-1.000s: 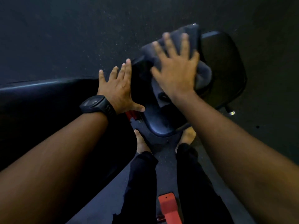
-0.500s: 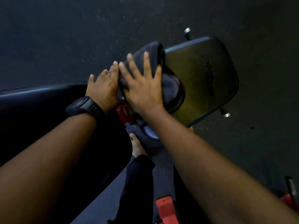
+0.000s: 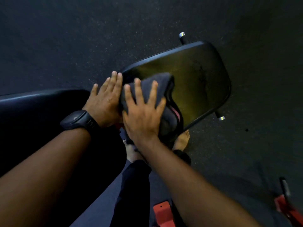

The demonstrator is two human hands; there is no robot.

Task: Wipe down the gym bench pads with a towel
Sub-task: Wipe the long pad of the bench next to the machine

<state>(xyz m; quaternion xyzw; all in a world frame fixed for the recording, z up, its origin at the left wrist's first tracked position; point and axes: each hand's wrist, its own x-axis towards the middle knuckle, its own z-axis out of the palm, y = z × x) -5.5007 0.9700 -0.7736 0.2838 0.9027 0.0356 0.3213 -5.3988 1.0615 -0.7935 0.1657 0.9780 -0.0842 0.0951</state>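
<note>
A person stands over a black gym bench, seen from above their arms. Their right hand [image 3: 142,115] lies flat on a folded dark grey towel [image 3: 164,84], with the fingers straight and spread. The palm presses the cloth down and nothing is gripped. The towel sits on the near left end of the seat pad [image 3: 196,76], a glossy black pad with rounded corners that runs away toward the upper right. The rest of that pad is uncovered and has a dull yellowish sheen. A pinkish streak shows at the towel's right edge; whether it is cloth or bench frame is unclear.

The left hand [image 3: 105,104] is flat too, with the fingers straight and close together, holding nothing. It lies just beside the right hand and touches the towel's left edge, where the seat pad meets the long pad [image 3: 41,102]. That second black pad stretches off to the left. A black watch [image 3: 78,119] is on the left wrist.

Two short bars [image 3: 182,36] with shiny caps stick out from under the seat pad, one at its far side and the other [image 3: 219,116] at its near side. Below the hands, bare feet [image 3: 182,140] stand on the dark speckled floor [image 3: 82,38], with dark trouser legs [image 3: 131,185] above them. Red frame parts [image 3: 161,210] show at the bottom edge and at the lower right [image 3: 283,205].
</note>
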